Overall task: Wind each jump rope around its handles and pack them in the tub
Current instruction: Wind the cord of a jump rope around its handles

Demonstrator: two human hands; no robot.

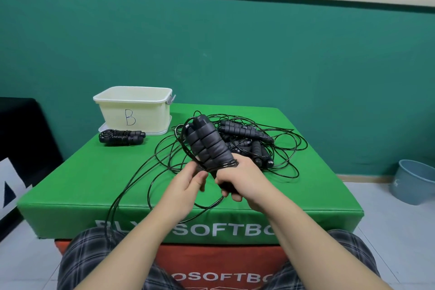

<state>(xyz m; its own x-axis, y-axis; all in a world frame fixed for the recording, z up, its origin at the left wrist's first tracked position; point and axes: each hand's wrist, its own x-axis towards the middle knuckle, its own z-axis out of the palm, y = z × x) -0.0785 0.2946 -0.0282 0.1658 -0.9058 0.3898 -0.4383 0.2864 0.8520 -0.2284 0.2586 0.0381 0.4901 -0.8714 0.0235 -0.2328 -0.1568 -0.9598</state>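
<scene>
A green foam plyo box (77, 186) fills the middle of the view, stacked on an orange one (211, 259), with a teal wall (259, 54) behind. At its far left corner sits a cream plastic tub (137, 113) marked with a handwritten "B", standing on its white lid (104, 130). A blue bucket (413, 182) stands on the tiled floor at the far right.

Spread over the right half of the green top is a loose tangle of black jump ropes (277, 148), their foam handles heaped together and the cords looping outward; one cord trails off the near edge of the box. Just in front of the tub lies a wound jump rope (121, 137), its cord coiled around its paired handles.

Above the near middle of the box, the right hand (242, 178) grips the lower ends of a pair of handles (208, 146) held side by side, tilted up and away to the left. The left hand (188, 182) pinches the cord (186, 148) of that rope beside the handles, where a few turns wrap around them.
</scene>
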